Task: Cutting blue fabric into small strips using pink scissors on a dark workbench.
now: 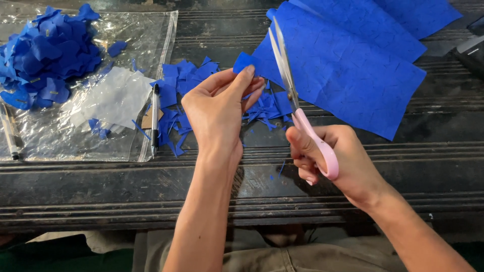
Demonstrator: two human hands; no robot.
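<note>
Left hand [218, 108] pinches a small blue paper piece [244, 61] between thumb and fingertips, other fingers loosely curled, above the desk [101, 186] middle. Right hand [337, 161] grips pink-handled scissors [295, 95], fingers closed through the loops, blades nearly together, pointing away beside the piece. Blue scraps [184, 95] lie under the left hand. Large blue sheet [353, 65] toward far right corner. Plastic bag [60, 131] with a pile of blue cutouts [45, 55] at far left; pen [155, 118] at the bag's edge.

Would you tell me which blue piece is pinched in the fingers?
The small blue piece in the left hand, beside the scissors; the other cut pieces lie loose.
</note>
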